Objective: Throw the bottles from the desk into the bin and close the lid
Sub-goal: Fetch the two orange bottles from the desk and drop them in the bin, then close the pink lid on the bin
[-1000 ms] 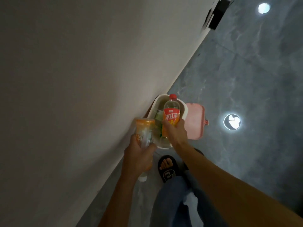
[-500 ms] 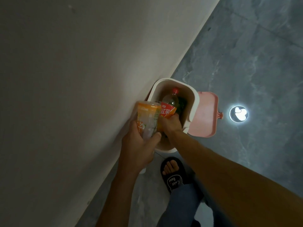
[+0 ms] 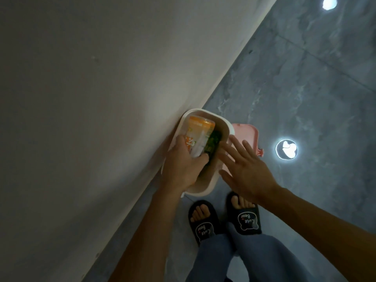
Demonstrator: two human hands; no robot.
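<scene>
A white bin (image 3: 225,127) stands on the floor against the wall, its pink lid (image 3: 247,132) hanging open on the right side. My left hand (image 3: 184,161) grips an orange-labelled bottle (image 3: 198,137) and holds it inside the bin's mouth. A dark green bottle (image 3: 212,142) lies in the bin beside it. My right hand (image 3: 247,167) hovers over the bin's right rim with fingers spread and nothing in it. The red-labelled bottle is hidden from view.
A pale wall (image 3: 91,98) fills the left half. Grey marble floor (image 3: 305,88) lies to the right, with bright light reflections (image 3: 286,149). My two feet in black slippers (image 3: 247,219) stand just in front of the bin.
My right hand let go of the red-labelled bottle in the bin and drew back, open. My left hand moved the orange-labelled bottle forward into the bin's mouth.
</scene>
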